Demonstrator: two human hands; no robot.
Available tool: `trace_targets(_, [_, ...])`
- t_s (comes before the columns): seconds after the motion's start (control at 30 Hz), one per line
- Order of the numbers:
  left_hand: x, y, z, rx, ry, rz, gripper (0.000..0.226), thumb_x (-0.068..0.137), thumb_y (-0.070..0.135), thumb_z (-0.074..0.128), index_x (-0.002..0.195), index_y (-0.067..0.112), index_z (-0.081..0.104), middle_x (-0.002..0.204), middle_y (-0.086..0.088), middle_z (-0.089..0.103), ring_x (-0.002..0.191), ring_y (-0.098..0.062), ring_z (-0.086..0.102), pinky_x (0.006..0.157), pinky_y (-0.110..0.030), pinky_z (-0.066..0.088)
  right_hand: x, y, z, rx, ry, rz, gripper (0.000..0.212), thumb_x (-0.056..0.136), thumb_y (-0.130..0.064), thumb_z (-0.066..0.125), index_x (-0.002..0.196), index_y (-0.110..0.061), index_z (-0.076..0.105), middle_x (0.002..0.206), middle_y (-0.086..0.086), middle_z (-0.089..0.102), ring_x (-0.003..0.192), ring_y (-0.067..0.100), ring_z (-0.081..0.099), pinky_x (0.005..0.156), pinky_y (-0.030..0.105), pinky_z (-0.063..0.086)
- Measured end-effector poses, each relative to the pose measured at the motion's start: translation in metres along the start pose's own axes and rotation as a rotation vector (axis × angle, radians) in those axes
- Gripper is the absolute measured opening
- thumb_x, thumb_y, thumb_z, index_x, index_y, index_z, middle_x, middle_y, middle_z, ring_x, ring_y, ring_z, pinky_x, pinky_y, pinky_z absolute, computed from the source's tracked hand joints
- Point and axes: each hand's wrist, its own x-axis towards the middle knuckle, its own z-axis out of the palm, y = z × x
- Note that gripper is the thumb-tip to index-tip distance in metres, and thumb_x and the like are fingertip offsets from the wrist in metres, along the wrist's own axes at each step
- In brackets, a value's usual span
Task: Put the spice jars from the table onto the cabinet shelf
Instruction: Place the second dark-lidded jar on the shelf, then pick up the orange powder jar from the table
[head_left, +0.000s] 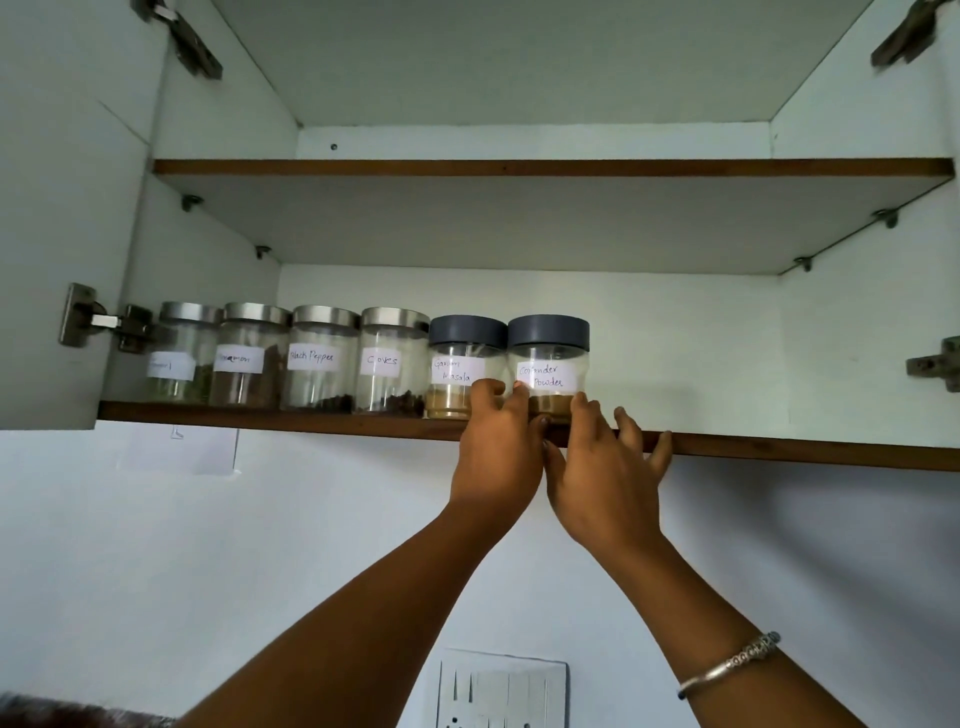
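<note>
In the head view, both my arms reach up to the lower shelf (311, 421) of the open cabinet (857, 322). Six spice jars stand in a row along its left half, close to the near edge. The four on the left have silver lids: one with a label I cannot read (179, 358), then cinnamon (249, 358), the black pepper jar (319, 358) and the cloves jar (389, 361). Right of them stand two grey-lidded jars, the garam masala jar (460, 364) and the coriander powder jar (548, 358), nearly touching each other.

My left hand (498, 447) is raised with its fingers extended: one fingertip rests against the garam masala jar, and another touches the left side of the coriander powder jar's base. My right hand (605, 473) is spread, its forefinger against the right side of that same jar and its other fingers lying over the shelf's near edge. A bracelet (727, 667) circles my right wrist.
</note>
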Motion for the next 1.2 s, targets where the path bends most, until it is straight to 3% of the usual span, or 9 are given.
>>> trace_targets(0.13, [-0.003, 0.000, 0.000, 0.038, -0.055, -0.026, 0.034, 0.094, 0.015, 0.048, 0.127, 0.008, 0.046, 0.127, -0.011, 0.036, 0.107, -0.028, 0.052, 0.090, -0.032, 0.047, 0.000, 0.002, 0.006, -0.074, -0.037, -0.006, 0.068, 0.094, -0.053, 0.030, 0.150, -0.021, 0.010, 0.159, 0.006, 0.011, 0.146, 0.033, 0.005, 0.112, 0.062, 0.001])
trace_targets(0.23, [-0.005, 0.001, 0.002, -0.045, -0.098, -0.086, 0.038, 0.094, 0.013, 0.048, 0.131, 0.010, 0.042, 0.128, -0.010, 0.034, 0.114, -0.029, 0.051, 0.094, -0.041, 0.048, -0.002, 0.004, 0.008, -0.108, -0.059, -0.014, 0.071, 0.093, -0.054, 0.031, 0.150, -0.023, 0.004, 0.160, 0.008, -0.001, 0.146, 0.035, -0.002, 0.112, 0.061, -0.002])
trace_targets(0.33, [-0.007, -0.001, 0.006, 0.034, -0.120, -0.058, 0.043, 0.094, 0.016, 0.049, 0.136, 0.012, 0.038, 0.133, -0.010, 0.029, 0.116, -0.030, 0.050, 0.096, -0.039, 0.048, -0.001, 0.005, 0.008, -0.143, -0.082, -0.011, 0.075, 0.091, -0.058, 0.033, 0.150, -0.025, 0.000, 0.159, 0.010, -0.008, 0.145, 0.037, -0.007, 0.113, 0.060, -0.003])
trace_targets(0.43, [-0.010, -0.006, 0.010, 0.048, -0.108, -0.022, 0.041, 0.096, 0.021, 0.048, 0.135, 0.014, 0.038, 0.136, -0.009, 0.027, 0.120, -0.030, 0.047, 0.093, -0.033, 0.047, -0.003, 0.003, 0.006, -0.117, -0.105, 0.002, 0.079, 0.089, -0.057, 0.042, 0.150, -0.026, 0.001, 0.158, 0.012, -0.012, 0.144, 0.039, -0.010, 0.113, 0.061, -0.001])
trace_targets(0.53, [-0.021, -0.011, 0.004, -0.040, -0.076, 0.014, 0.037, 0.098, 0.025, 0.044, 0.134, 0.022, 0.041, 0.137, -0.004, 0.030, 0.119, -0.024, 0.048, 0.080, -0.022, 0.040, -0.020, -0.007, 0.010, -0.034, -0.029, -0.081, 0.081, 0.084, -0.046, 0.060, 0.149, -0.025, 0.017, 0.159, 0.015, -0.002, 0.145, 0.040, -0.005, 0.113, 0.060, 0.004])
trace_targets(0.63, [-0.045, -0.023, -0.005, 0.025, -0.100, 0.086, 0.042, 0.095, 0.022, 0.049, 0.137, 0.019, 0.043, 0.143, -0.008, 0.029, 0.119, -0.026, 0.051, 0.085, -0.025, 0.044, -0.048, -0.016, 0.020, 0.049, -0.013, -0.154, 0.077, 0.079, -0.038, 0.067, 0.145, -0.019, 0.031, 0.158, 0.014, 0.009, 0.146, 0.036, 0.001, 0.115, 0.052, 0.004])
trace_targets(0.77, [-0.099, -0.059, -0.011, 0.039, -0.266, 0.012, 0.046, 0.092, 0.015, 0.053, 0.137, 0.015, 0.045, 0.140, -0.010, 0.036, 0.112, -0.027, 0.057, 0.089, -0.026, 0.045, -0.095, -0.030, 0.041, 0.124, -0.268, -0.182, 0.068, 0.083, -0.031, 0.060, 0.144, -0.022, 0.032, 0.159, 0.009, 0.006, 0.147, 0.031, -0.004, 0.117, 0.047, 0.001])
trace_targets(1.0, [-0.216, -0.142, -0.018, 0.009, -0.626, -0.297, 0.049, 0.087, 0.006, 0.051, 0.135, 0.013, 0.044, 0.129, -0.014, 0.041, 0.107, -0.031, 0.056, 0.092, -0.039, 0.048, -0.211, -0.062, 0.100, 0.165, -0.706, -0.181, 0.056, 0.086, -0.036, 0.052, 0.139, -0.029, 0.034, 0.152, 0.000, 0.031, 0.142, 0.031, 0.020, 0.113, 0.060, 0.014])
trace_targets(1.2, [-0.319, -0.214, -0.019, 0.045, -0.890, -0.502, 0.062, 0.088, 0.015, 0.059, 0.142, 0.015, 0.030, 0.135, -0.013, 0.037, 0.115, -0.028, 0.052, 0.096, -0.032, 0.045, -0.312, -0.075, 0.161, 0.183, -1.037, -0.103, 0.072, 0.087, -0.048, 0.053, 0.147, -0.031, 0.017, 0.154, 0.005, 0.026, 0.143, 0.033, 0.015, 0.111, 0.063, 0.012])
